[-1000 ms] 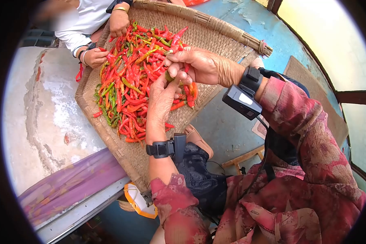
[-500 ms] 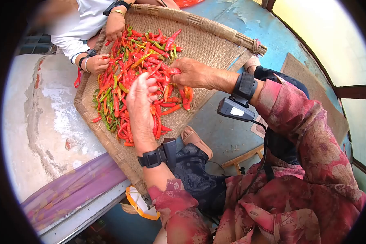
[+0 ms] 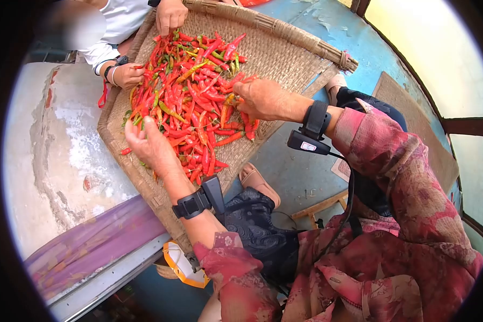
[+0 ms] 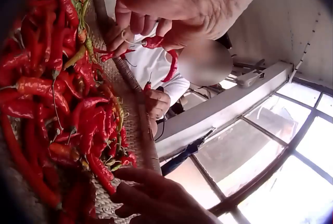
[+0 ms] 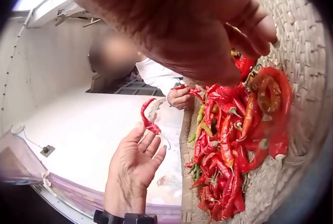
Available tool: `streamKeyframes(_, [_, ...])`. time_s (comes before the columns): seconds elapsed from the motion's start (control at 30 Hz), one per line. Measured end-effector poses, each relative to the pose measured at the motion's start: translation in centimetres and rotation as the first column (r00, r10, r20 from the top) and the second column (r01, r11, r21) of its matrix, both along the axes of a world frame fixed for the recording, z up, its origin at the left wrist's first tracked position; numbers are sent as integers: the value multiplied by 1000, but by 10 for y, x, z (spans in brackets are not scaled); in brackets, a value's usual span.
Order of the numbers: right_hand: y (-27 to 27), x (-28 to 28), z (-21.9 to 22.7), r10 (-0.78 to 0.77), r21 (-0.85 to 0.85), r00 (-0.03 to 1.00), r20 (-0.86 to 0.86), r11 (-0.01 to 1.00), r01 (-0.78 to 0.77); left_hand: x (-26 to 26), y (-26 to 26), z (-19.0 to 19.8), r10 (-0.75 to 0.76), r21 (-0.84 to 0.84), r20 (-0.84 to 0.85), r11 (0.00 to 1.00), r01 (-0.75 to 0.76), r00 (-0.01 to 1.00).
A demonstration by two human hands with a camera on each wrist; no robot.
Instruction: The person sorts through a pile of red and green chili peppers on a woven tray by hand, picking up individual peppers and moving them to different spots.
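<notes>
Left hand: my left hand (image 3: 147,144) hangs over the near edge of the basket (image 3: 284,32), palm up and fingers loosely spread. In the right wrist view one small red chilli (image 5: 149,117) sits at its fingertips; I cannot tell whether it is pinched or just leaving the hand.

Right hand: my right hand (image 3: 263,99) is down on the far side of the chilli pile (image 3: 190,102), fingers curled among the pods. The wrist view suggests something is tucked under the fingertips, but whether it holds one pod or only rakes them I cannot tell.

Where the chillies are: heaped in the middle of the woven basket, spreading toward the left rim, between my two hands.

How they look: mostly bright red, thin and curved, glossy, with green stalks; some orange and green ones mixed in, a few wrinkled.

Doing it well: I'd judge it best to take one pod at a time by the stalk end, pinch lightly so the skin does not split, and keep the picked pod well clear of the heap.

Across the basket: another person's hands (image 3: 126,75) work the same pile from the far rim.
</notes>
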State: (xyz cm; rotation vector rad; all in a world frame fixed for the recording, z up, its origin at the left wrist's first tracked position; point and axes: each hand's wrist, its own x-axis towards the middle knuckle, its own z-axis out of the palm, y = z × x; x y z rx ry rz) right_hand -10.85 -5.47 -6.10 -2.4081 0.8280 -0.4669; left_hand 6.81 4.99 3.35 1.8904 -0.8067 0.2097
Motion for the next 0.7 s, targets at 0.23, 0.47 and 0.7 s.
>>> streamKeyframes(0.23, [8,15,-8,-36,-55,994,-101,998,30,1,-4,-23,-349,-28,-332,932,361,876])
streamKeyframes(0.47, [-11,15,-12,-83,70,996,36,994,81,-16,-13,-29,-435,80,-464,847,526,772])
streamKeyframes(0.7, [-12,1,27,-317,757,850,421,639,-137,-64,-23,-28,-516,144,-585,693,706,626])
